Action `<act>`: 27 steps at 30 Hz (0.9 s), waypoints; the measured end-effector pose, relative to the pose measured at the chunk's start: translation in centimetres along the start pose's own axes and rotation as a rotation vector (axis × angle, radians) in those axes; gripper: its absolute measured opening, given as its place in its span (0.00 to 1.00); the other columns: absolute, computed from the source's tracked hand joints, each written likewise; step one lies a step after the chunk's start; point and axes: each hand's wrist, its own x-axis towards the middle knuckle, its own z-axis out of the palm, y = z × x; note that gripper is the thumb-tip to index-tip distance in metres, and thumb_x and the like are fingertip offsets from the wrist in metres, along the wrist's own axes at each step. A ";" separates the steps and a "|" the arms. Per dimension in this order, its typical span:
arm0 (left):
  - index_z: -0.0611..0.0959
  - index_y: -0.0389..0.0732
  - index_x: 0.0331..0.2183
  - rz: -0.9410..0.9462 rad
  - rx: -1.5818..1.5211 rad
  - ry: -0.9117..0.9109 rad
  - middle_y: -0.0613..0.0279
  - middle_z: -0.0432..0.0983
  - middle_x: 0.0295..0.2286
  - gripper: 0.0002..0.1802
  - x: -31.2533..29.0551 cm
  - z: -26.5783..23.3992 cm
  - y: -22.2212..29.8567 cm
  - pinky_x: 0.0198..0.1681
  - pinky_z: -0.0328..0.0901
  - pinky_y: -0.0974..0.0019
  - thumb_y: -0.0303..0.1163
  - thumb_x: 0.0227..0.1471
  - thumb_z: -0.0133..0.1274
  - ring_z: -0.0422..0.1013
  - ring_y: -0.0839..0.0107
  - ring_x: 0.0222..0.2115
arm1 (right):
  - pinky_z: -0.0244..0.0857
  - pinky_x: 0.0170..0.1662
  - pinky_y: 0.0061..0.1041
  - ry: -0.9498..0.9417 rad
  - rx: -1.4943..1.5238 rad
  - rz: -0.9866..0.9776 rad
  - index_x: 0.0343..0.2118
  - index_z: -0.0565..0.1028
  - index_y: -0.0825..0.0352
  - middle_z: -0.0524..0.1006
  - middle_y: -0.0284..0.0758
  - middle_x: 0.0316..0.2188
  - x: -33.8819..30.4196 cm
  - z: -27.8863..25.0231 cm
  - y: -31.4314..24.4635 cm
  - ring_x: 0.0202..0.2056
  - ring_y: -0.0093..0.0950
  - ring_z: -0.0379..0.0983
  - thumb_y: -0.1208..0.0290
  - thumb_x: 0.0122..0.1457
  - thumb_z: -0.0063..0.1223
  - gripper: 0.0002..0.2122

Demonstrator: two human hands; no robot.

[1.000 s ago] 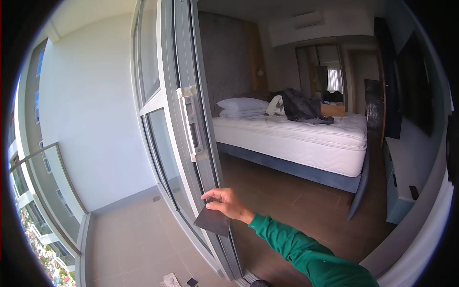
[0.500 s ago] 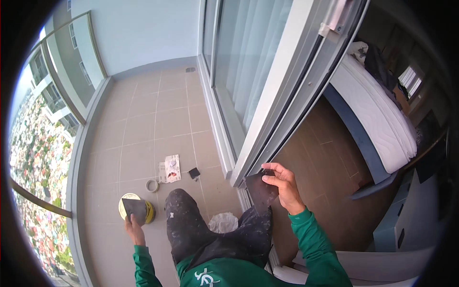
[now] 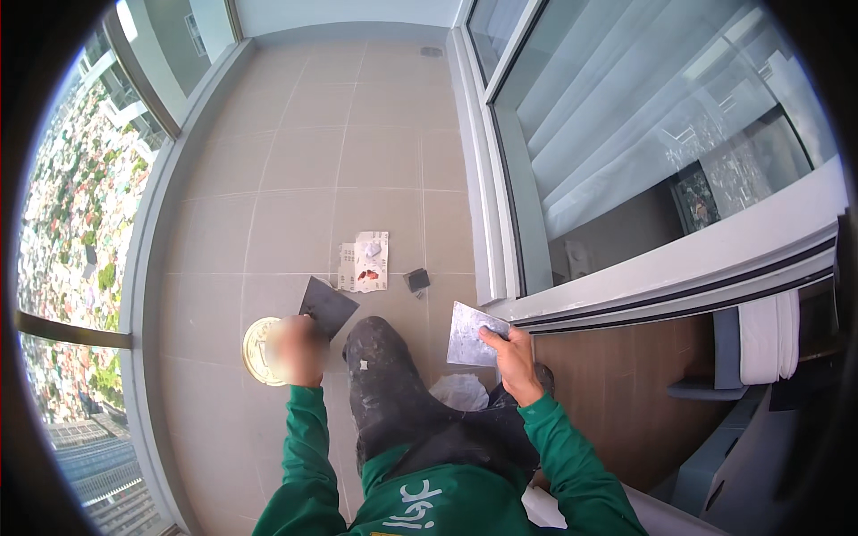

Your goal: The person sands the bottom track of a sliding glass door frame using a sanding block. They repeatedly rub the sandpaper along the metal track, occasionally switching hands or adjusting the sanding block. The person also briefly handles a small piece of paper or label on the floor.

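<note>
My left hand (image 3: 301, 353), partly smeared, grips a dark thin rectangular plate (image 3: 331, 306) by its lower corner. Beside and partly under that hand is a round tub (image 3: 257, 353) with a yellow-cream rim; its contents are hard to make out. My right hand (image 3: 518, 359) pinches a second thin square plate (image 3: 471, 336) at its right edge, thumb on top. The face turned up is pale grey and smudged. The two plates are apart, one on each side of my bent knee (image 3: 380, 357).
On the tiled floor (image 3: 295, 205) ahead lie a printed cardboard sheet (image 3: 380, 255) with bits on it and a small dark square (image 3: 416, 281). A crumpled white plastic bag (image 3: 460, 391) sits between my legs. Sliding glass doors (image 3: 581, 179) stand right, a balcony railing (image 3: 76, 332) left.
My left hand has lifted its dark plate forward and to the right, off the tub. The plate in my right hand now shows a pale face instead of a dark one. My view has turned.
</note>
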 end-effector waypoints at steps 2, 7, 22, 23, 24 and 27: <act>0.78 0.37 0.34 -0.171 -0.181 0.028 0.66 0.74 0.29 0.07 2.9 0.2 -1.7 0.37 0.67 0.66 0.28 0.52 0.51 0.71 0.71 0.30 | 0.65 0.39 0.20 -0.033 -0.131 -0.043 0.39 0.80 0.71 0.79 0.27 0.31 3.6 2.8 0.3 0.34 0.17 0.72 0.74 0.59 0.58 0.08; 0.81 0.33 0.29 -0.167 0.059 0.116 0.65 0.70 0.25 0.11 12.4 -1.9 -9.8 0.33 0.61 0.68 0.26 0.42 0.46 0.66 0.73 0.30 | 0.67 0.39 0.26 -0.126 -0.491 -0.186 0.42 0.79 0.73 0.80 0.35 0.32 14.0 11.3 3.5 0.34 0.25 0.74 0.69 0.60 0.56 0.12; 0.85 0.34 0.33 -0.117 1.141 0.144 0.38 0.80 0.30 0.19 20.4 1.8 -15.9 0.43 0.69 0.51 0.40 0.42 0.58 0.76 0.43 0.35 | 0.67 0.46 0.45 -0.291 -1.103 -0.215 0.45 0.76 0.71 0.76 0.47 0.40 31.3 21.5 13.7 0.42 0.49 0.73 0.69 0.59 0.49 0.14; 0.84 0.34 0.34 -0.124 1.153 0.147 0.38 0.80 0.30 0.19 20.5 1.9 -16.0 0.43 0.69 0.51 0.39 0.43 0.58 0.76 0.43 0.35 | 0.67 0.45 0.45 -0.282 -1.108 -0.224 0.43 0.76 0.72 0.76 0.47 0.39 31.6 21.6 13.8 0.42 0.48 0.73 0.71 0.58 0.49 0.13; 0.85 0.34 0.34 -0.119 1.149 0.151 0.38 0.80 0.30 0.19 20.5 1.9 -16.1 0.43 0.69 0.51 0.39 0.43 0.58 0.76 0.43 0.35 | 0.67 0.44 0.45 -0.273 -1.112 -0.233 0.41 0.77 0.73 0.76 0.48 0.37 31.7 21.7 14.0 0.41 0.48 0.73 0.72 0.58 0.49 0.12; 0.85 0.35 0.35 -0.099 1.129 0.146 0.40 0.80 0.29 0.19 20.5 2.3 -15.8 0.43 0.69 0.51 0.39 0.43 0.58 0.76 0.43 0.35 | 0.67 0.44 0.46 -0.258 -1.095 -0.296 0.41 0.77 0.73 0.76 0.49 0.37 32.2 21.6 14.9 0.41 0.48 0.73 0.73 0.57 0.50 0.12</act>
